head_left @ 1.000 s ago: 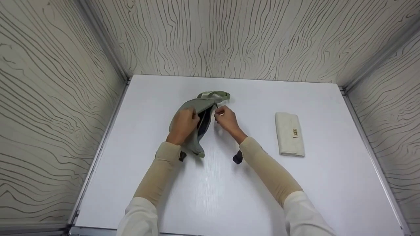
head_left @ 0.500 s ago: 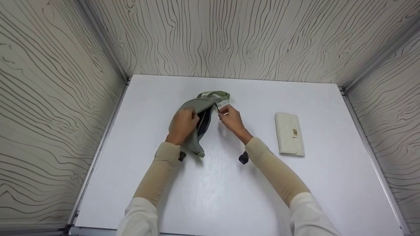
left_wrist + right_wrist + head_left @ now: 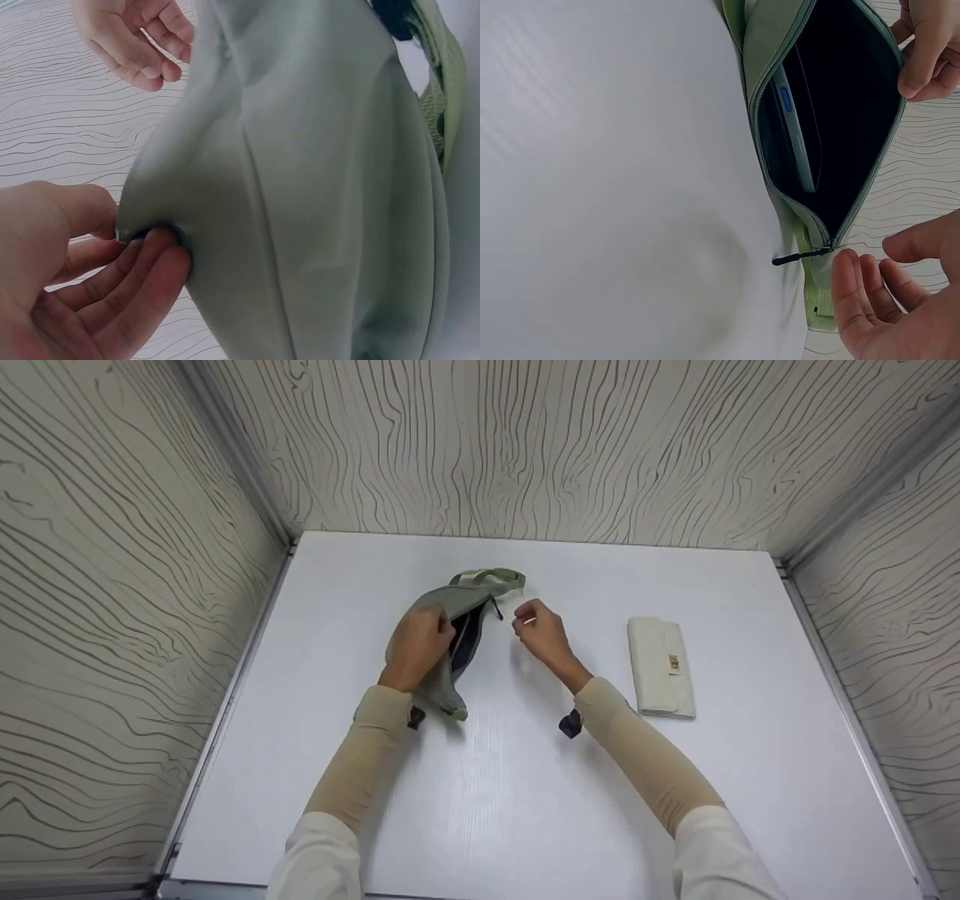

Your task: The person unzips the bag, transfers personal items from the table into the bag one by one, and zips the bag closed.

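Observation:
A grey-green waist bag (image 3: 459, 598) lies left of the middle of the table, its zipped mouth gaping. My left hand (image 3: 421, 645) pinches the edge of that mouth between thumb and fingers, as the left wrist view shows. Inside the dark lining, the right wrist view shows a slim pale thing with a blue oval mark (image 3: 795, 131), like a phone's edge. A dark zipper pull (image 3: 799, 258) sticks out at the end of the zip. My right hand (image 3: 544, 635) is just right of it, fingers loosely bent and holding nothing.
A cream wallet (image 3: 661, 667) with a gold-coloured clasp lies on the right of the white table (image 3: 480, 810). The bag's green strap (image 3: 510, 577) is bunched behind it. Wood-grain patterned walls (image 3: 495, 450) stand at the back and both sides.
My right hand has let go of the zipper pull and moved right, away from the bag. My left hand has kept its hold, and the bag's mouth stays open.

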`<state>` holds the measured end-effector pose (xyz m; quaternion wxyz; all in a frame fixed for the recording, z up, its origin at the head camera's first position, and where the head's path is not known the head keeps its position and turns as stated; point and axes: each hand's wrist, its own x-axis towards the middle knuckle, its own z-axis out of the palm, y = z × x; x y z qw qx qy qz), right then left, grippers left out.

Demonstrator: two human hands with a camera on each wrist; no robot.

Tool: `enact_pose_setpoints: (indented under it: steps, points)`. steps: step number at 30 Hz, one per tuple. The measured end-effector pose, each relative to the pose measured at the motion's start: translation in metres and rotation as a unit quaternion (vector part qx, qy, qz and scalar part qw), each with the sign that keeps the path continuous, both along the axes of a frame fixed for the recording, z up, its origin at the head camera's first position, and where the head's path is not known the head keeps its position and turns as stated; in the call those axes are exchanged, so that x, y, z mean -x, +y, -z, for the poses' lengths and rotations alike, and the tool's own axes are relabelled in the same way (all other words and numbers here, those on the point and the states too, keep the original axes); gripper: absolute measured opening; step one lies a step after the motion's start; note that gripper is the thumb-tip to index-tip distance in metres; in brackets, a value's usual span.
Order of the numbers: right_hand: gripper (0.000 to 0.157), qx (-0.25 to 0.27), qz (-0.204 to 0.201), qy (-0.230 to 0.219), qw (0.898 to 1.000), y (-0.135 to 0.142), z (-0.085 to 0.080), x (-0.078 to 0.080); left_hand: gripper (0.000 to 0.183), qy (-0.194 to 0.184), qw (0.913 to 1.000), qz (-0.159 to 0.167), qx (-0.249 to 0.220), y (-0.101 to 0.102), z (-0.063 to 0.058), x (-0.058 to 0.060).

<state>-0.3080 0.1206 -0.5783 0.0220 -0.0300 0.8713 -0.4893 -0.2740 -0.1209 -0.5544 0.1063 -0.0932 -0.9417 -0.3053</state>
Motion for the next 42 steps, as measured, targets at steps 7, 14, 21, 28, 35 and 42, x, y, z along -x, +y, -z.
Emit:
enact_pose_setpoints:
  steps: [7, 14, 21, 28, 35, 42]
  points:
    - [0.021, -0.001, -0.001, 0.003, 1.0, 0.01, -0.004, -0.002, 0.02, 0.003, 1.0, -0.002, 0.005, 0.0, 0.0, 0.0]
    - [0.02, -0.01, 0.009, 0.007, 1.0, 0.018, -0.006, 0.0, 0.022, 0.001, 1.0, -0.001, 0.005, 0.001, -0.002, 0.0]
    - [0.021, -0.017, 0.014, 0.004, 1.0, 0.025, -0.007, 0.0, 0.023, -0.011, 0.9999, 0.0, 0.002, 0.0, -0.001, 0.002]
    - [0.022, -0.021, 0.016, 0.008, 1.0, 0.033, -0.01, -0.002, 0.022, -0.011, 0.9999, 0.003, 0.003, 0.0, 0.0, 0.002]
    - [0.021, -0.029, 0.021, 0.017, 0.999, 0.043, -0.01, -0.002, 0.021, -0.01, 0.9999, 0.004, 0.003, 0.0, 0.0, 0.001]
    - [0.023, -0.029, 0.025, 0.017, 0.999, 0.05, -0.011, -0.003, 0.021, -0.011, 0.9999, 0.003, 0.005, 0.0, -0.001, 0.001]
